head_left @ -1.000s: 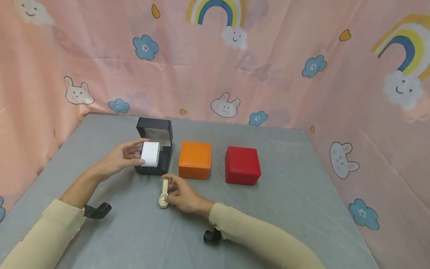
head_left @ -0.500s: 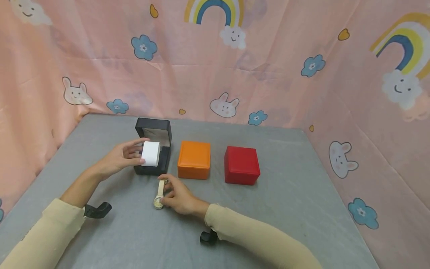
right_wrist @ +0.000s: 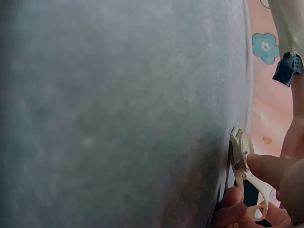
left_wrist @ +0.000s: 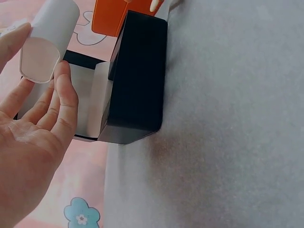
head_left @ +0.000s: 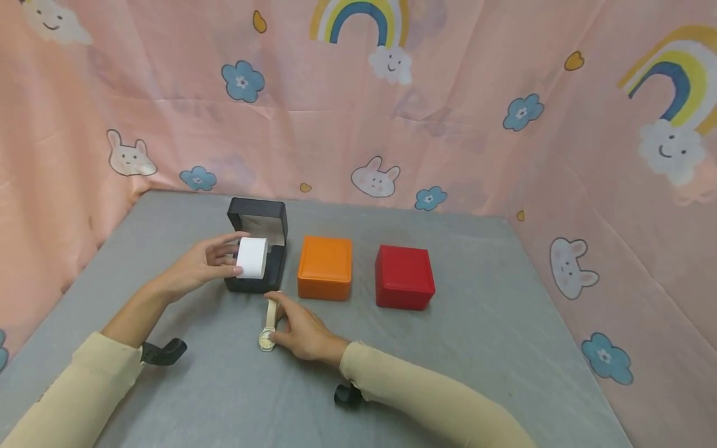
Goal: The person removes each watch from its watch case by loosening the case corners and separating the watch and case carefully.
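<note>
My left hand (head_left: pixel 198 264) holds a white watch cushion (head_left: pixel 251 257) by its ends, raised above the base of an open black watch box (head_left: pixel 257 214). In the left wrist view the cushion (left_wrist: pixel 52 28) is a hollow-looking roll, gripped between thumb and fingers, with the black box (left_wrist: pixel 137 71) beyond it. In front of that box, my right hand (head_left: pixel 305 330) pinches a cream wristwatch (head_left: pixel 267 339), its round dial low and its strap upward. The right wrist view shows the thumb on the watch (right_wrist: pixel 242 147) and the strap bent into a loop.
A closed orange box (head_left: pixel 325 264) stands right of the black box, and a closed red box (head_left: pixel 404 274) farther right. The grey cloth-covered table (head_left: pixel 476 323) meets a pink patterned curtain (head_left: pixel 302 124) at the back and sides.
The right hand has shifted slightly left with the watch. The left hand, the cushion and the boxes hold their places.
</note>
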Demonstrator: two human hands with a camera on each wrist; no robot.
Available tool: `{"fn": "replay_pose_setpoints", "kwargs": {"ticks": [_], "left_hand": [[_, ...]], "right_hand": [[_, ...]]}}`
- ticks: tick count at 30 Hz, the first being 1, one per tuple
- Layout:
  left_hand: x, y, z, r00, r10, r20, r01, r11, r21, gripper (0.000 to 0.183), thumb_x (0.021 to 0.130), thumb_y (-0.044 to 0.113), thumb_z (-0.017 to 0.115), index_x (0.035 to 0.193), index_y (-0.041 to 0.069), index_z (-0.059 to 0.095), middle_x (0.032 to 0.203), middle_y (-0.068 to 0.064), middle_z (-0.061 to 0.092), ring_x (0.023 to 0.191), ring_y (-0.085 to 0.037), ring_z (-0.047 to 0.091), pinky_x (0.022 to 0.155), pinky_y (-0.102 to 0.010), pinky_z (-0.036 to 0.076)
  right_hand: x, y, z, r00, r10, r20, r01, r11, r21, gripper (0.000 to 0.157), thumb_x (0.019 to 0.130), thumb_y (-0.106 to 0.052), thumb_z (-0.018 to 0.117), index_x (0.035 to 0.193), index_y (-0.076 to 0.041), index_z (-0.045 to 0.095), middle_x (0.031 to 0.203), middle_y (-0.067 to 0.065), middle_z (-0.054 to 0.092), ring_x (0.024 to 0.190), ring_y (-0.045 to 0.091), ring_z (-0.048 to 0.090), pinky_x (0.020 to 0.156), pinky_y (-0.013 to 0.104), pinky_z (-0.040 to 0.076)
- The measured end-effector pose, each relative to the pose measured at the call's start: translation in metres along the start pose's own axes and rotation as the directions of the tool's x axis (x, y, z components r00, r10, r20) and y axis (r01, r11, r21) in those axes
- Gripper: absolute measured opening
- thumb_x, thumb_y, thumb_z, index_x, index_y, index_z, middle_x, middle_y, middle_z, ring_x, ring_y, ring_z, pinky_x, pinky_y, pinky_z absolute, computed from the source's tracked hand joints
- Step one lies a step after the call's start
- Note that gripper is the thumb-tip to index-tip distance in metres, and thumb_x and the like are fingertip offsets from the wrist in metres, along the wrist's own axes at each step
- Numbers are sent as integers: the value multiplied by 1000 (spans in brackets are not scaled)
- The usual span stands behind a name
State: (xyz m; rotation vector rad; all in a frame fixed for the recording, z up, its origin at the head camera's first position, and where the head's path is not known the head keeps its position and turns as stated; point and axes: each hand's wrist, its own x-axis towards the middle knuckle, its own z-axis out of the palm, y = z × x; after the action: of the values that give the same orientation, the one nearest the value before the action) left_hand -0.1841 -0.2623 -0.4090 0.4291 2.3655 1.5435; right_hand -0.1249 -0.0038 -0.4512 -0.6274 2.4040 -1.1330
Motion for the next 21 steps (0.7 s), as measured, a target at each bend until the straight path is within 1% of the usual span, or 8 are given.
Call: {"fn": "replay_pose_setpoints", "kwargs": {"ticks": [3, 5, 8, 10, 12, 14, 18, 21], "left_hand": [[1, 0, 0, 1000, 2, -3, -2, 1000, 6, 73, 96, 16, 70, 158, 10, 33, 150, -26, 48, 116, -3, 58, 88, -18, 53], [1, 1, 0, 1000, 2, -4, -2, 1000, 11, 73, 96, 16, 70, 158, 10, 33, 150, -26, 48, 120, -9, 58, 89, -17, 52], [1, 0, 0, 1000, 0, -1, 0, 1000, 15, 73, 96, 17, 70, 158, 10, 33, 151, -26, 47, 128, -25, 57, 89, -17, 52], [2, 0, 1, 1000, -3, 3, 3, 1000, 20, 73, 96, 17, 70, 158, 10, 33, 152, -26, 47, 132, -35, 54, 89, -17, 52], [2, -1, 1, 1000, -6, 11, 6, 1000, 19, 74, 96, 17, 70, 158, 9, 32, 153, -27, 46, 134, -42, 52, 88, -17, 52], [1, -3, 1, 1000, -12, 16, 11, 1000, 19, 74, 96, 16, 70, 159, 8, 31, 153, -29, 45, 134, -46, 51, 88, -17, 52], [2, -5, 0, 1000, -16, 14, 15, 1000, 23, 75, 96, 16, 69, 159, 6, 30, 153, -30, 44, 135, -47, 50, 87, -16, 51], [3, -7, 0, 1000, -15, 13, 14, 999, 31, 75, 96, 16, 70, 159, 6, 30, 154, -29, 43, 133, -47, 53, 87, -16, 52]], "right_hand": [[1, 0, 0, 1000, 9, 3, -9, 999, -38, 69, 91, -12, 75, 150, -25, 43, 109, 0, 65, 63, 4, 49, 54, 18, 40], [1, 0, 0, 1000, 10, 4, -10, 998, -56, 68, 91, -13, 76, 150, -25, 43, 111, 0, 64, 64, 4, 50, 56, 19, 41], [1, 1, 0, 1000, -1, -8, 1, 995, -99, 68, 90, -15, 76, 150, -25, 44, 116, 2, 65, 71, 5, 53, 64, 19, 44], [1, 1, -1, 1000, -7, -19, 5, 992, -130, 69, 90, -17, 77, 150, -25, 45, 120, 3, 65, 80, 6, 55, 71, 20, 46], [1, 0, -1, 1000, -9, -25, 5, 988, -154, 69, 90, -20, 77, 150, -25, 45, 124, 3, 65, 90, 7, 56, 78, 22, 47], [2, 0, -2, 1000, 0, -22, -3, 986, -166, 69, 90, -22, 78, 151, -25, 46, 127, 3, 64, 98, 8, 56, 83, 23, 48], [2, 1, -4, 1000, -1, -4, 0, 985, -171, 69, 89, -25, 78, 151, -24, 47, 132, 2, 64, 110, 10, 58, 94, 27, 51], [3, 1, -6, 1000, -7, 14, 9, 986, -169, 69, 89, -25, 78, 151, -22, 47, 133, 3, 64, 113, 11, 59, 98, 29, 50]]}}
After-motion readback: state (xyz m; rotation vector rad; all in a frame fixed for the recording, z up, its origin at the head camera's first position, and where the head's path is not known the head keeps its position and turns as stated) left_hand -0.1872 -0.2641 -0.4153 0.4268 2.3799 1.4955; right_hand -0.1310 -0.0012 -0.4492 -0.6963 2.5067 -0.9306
